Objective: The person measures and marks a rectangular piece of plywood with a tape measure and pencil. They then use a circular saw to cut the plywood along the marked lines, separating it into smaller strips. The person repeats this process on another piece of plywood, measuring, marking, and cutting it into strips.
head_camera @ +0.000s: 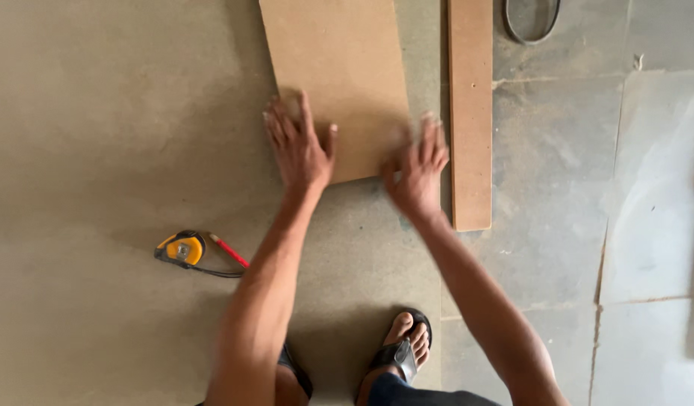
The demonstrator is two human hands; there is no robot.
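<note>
A light brown rectangular board (343, 71) lies flat on a large grey-brown sheet (99, 135) that covers the floor. My left hand (300, 146) rests palm down on the board's near left corner, fingers spread. At the board's near right corner sits my right hand (418, 169), also flat with fingers apart and slightly blurred. Neither hand holds anything.
A long narrow brown strip (471, 113) lies to the right of the board. A yellow tape measure (183, 248) and a red pencil (230, 252) lie at the left. My feet in dark sandals (403, 349) stand at the bottom. Stone floor tiles (587, 188) at the right.
</note>
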